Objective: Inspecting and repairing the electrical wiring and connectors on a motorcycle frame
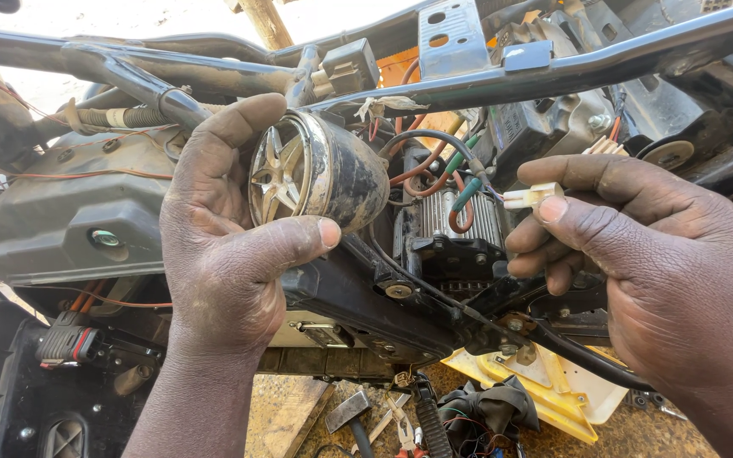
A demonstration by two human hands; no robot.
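Behind left hand (231, 254), horn (320, 174) partly hidden

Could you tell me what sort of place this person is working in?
Probably an outdoor motorcycle repair spot: a stripped frame with exposed wiring, a hammer and pliers lying on bare dirt below.

No packages, labels, signs or screens.

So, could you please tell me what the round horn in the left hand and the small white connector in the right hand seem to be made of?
The round dark horn with the chrome star grille, gripped by the left hand, looks like metal: the grille face shines, and the body is dull, scuffed black paint. The small white connector, pinched by the right hand, looks like matt moulded plastic, slightly yellowed.
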